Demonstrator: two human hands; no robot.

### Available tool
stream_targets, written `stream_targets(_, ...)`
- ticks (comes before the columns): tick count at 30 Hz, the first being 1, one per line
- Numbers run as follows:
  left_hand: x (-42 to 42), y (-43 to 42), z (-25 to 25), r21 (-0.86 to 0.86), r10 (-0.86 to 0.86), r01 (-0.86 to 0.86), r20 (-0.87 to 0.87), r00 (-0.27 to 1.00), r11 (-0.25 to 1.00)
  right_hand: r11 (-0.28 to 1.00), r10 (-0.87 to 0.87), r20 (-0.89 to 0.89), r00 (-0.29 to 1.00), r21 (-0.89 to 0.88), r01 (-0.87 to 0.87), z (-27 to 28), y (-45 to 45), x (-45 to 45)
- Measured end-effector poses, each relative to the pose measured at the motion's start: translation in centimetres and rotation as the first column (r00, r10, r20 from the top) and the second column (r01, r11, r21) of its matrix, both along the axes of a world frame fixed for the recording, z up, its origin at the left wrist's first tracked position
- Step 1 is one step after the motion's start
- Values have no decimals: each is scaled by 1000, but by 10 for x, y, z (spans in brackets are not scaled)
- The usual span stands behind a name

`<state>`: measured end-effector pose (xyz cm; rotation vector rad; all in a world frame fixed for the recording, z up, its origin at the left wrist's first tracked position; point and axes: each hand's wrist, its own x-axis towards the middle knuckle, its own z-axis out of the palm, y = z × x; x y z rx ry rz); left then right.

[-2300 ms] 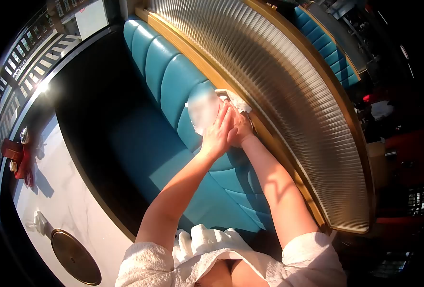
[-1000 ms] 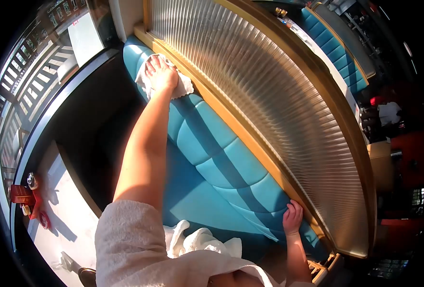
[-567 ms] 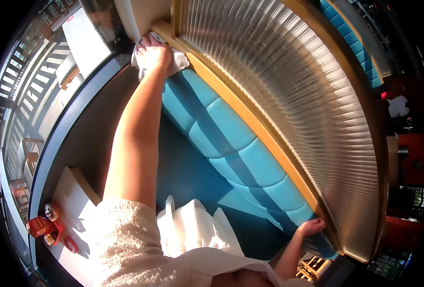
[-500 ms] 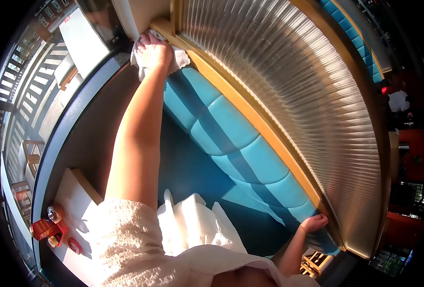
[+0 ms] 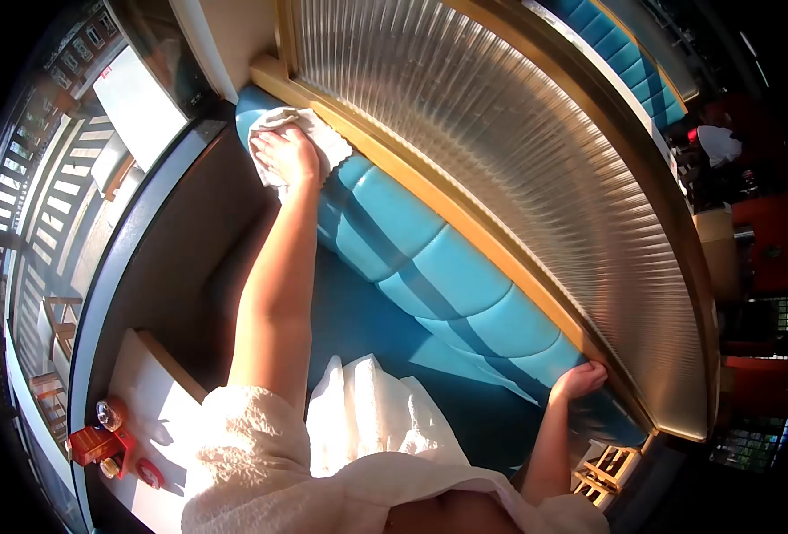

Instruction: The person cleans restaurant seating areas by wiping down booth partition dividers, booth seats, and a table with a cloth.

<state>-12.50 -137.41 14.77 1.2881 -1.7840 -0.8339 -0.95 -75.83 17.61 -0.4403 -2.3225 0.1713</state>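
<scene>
My left hand (image 5: 289, 157) presses a white cloth (image 5: 323, 142) against the upper left end of the turquoise padded backrest (image 5: 447, 271). Its fingers lie stretched across the cloth, which bunches up around them. At the lower right, my right hand (image 5: 581, 380) is closed at the top edge of the backrest, its fingers curled against the wooden rail (image 5: 465, 218); the fingertips are partly hidden. Sunlight and dark shadow bands cross the padding.
A ribbed glass panel (image 5: 501, 151) rises above the rail. At lower left, a white table (image 5: 158, 392) carries a red caddy (image 5: 96, 445) with jars. A window ledge (image 5: 136, 209) curves along the left. A wooden high chair or rack (image 5: 606, 472) stands at lower right.
My left hand and the cloth have come down from the wooden rail's corner onto the padded backrest. My right hand stays at the same place on the rail. The view has shifted slightly.
</scene>
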Motion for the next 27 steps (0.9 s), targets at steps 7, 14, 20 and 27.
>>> stream_targets(7, 90, 122, 18, 369, -147, 254, -293, 945, 894, 1000, 24, -9, 1000, 3, -24, 8, 6, -1)
stream_targets(14, 116, -5, 5, 326, -172, 249, -248, 954, 912, 809, 566, 150, 811, 89, -581, 24, -53, 17)
stream_targets(20, 35, -78, 113, -158, -370, 353, -626, 686, 922, 561, 746, 303, 593, 195, -805, 42, -163, -30)
stream_targets(27, -41, -152, 43, -490, -593, 579, 146, 792, 652, 508, 752, 276, 599, 337, -793, 21, -154, -38)
